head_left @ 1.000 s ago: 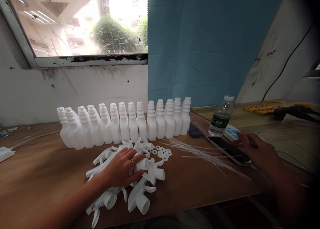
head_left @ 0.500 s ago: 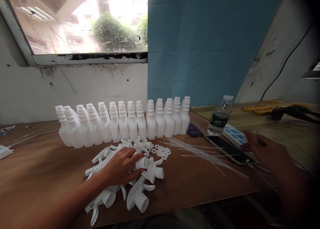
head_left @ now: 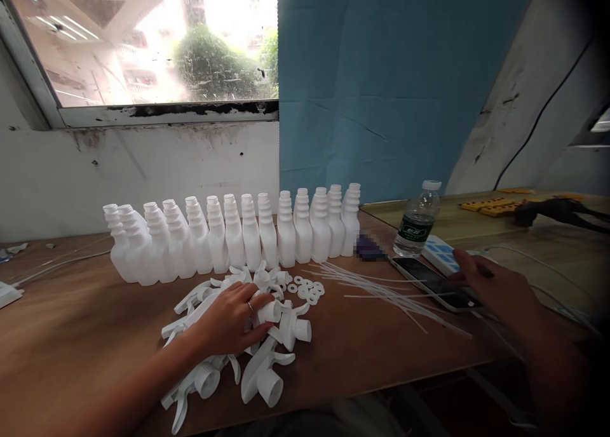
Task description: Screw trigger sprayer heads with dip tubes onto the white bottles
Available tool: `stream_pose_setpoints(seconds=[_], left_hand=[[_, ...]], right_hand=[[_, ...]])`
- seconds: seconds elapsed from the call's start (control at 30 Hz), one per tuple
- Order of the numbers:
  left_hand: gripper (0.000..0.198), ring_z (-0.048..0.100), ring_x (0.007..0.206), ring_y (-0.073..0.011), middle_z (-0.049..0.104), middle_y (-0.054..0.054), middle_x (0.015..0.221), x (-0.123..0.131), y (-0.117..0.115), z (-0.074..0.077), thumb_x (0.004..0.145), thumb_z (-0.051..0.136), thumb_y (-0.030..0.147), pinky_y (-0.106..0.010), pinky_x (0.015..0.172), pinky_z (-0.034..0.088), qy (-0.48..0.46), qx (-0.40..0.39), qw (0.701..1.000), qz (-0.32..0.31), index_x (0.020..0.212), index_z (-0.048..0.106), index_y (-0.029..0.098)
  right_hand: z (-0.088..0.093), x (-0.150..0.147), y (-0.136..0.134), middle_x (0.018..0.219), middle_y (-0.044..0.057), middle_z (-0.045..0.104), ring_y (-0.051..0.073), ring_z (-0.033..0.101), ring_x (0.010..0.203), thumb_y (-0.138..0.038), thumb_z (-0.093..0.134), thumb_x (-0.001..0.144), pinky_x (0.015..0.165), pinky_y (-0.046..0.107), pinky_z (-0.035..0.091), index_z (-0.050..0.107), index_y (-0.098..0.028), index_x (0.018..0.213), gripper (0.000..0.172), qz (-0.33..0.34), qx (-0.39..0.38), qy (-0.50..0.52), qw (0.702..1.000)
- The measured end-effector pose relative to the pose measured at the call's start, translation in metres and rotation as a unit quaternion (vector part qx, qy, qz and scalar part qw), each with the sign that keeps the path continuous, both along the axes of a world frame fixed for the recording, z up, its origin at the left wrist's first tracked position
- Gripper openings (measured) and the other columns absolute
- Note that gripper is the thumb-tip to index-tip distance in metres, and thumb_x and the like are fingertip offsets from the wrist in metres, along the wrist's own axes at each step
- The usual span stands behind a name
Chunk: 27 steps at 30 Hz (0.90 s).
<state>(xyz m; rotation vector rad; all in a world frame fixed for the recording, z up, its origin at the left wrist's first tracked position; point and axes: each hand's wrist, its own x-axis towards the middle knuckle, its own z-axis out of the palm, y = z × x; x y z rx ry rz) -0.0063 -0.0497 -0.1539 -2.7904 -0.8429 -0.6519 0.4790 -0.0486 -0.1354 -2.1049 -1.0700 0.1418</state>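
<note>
Table (head_left: 71, 322), brown wood, under a window (head_left: 143, 43) and a blue sheet (head_left: 381, 75). Left hand (head_left: 233, 319): palm down on a heap of white spray heads (head_left: 267, 376) at the near middle of the table, fingers loosely spread over the top pieces, not clenched on any one; a ring on one finger. Right hand (head_left: 495, 291): open, fingers stretched flat, tips at the near end of a dark phone (head_left: 429, 279) lying flat on the table to the right. Behind the heap, a row of white bottles (head_left: 238, 240), upright, uncapped, touching side by side. Between heap and phone: small white washers (head_left: 307, 289) and loose thin tubes (head_left: 381, 294). Beyond the phone: a water bottle (head_left: 415, 224), upright, capped, and a power strip (head_left: 441, 253).
</note>
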Motion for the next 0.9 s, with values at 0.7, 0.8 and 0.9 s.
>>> stream_pose_setpoints(seconds=[0.7, 0.8, 0.9], left_hand=[[0.032, 0.055, 0.078, -0.0239, 0.058, -0.009, 0.092, -0.001, 0.000, 0.001, 0.092, 0.053, 0.035, -0.039, 0.071, 0.048, 0.009, -0.006, 1.000, 0.006, 0.119, 0.053, 0.017], [0.032, 0.055, 0.078, -0.0236, 0.058, -0.009, 0.092, -0.002, 0.000, 0.000, 0.092, 0.052, 0.035, -0.039, 0.071, 0.048, 0.011, -0.009, 1.000, 0.008, 0.119, 0.053, 0.018], [0.033, 0.055, 0.079, -0.0237, 0.058, -0.009, 0.093, -0.002, 0.001, -0.001, 0.093, 0.052, 0.036, -0.039, 0.072, 0.048, 0.009, -0.010, 1.000, 0.004, 0.120, 0.053, 0.017]], right_hand=[[0.018, -0.013, -0.015, 0.065, 0.005, 0.072, 0.031, 0.065, 0.080, -0.061, 0.037, 0.081, 0.071, 0.037, 0.042, 0.057, -0.027, 0.072, 0.041, -0.018, -0.047, -0.026, 0.998], [0.019, -0.015, -0.016, 0.064, 0.005, 0.072, 0.030, 0.065, 0.082, -0.061, 0.036, 0.081, 0.073, 0.036, 0.043, 0.056, -0.027, 0.070, 0.041, -0.017, -0.043, -0.025, 0.999], [0.017, -0.013, -0.016, 0.063, 0.006, 0.072, 0.031, 0.065, 0.079, -0.061, 0.038, 0.080, 0.071, 0.038, 0.043, 0.056, -0.027, 0.070, 0.040, -0.012, -0.038, -0.027, 0.999]])
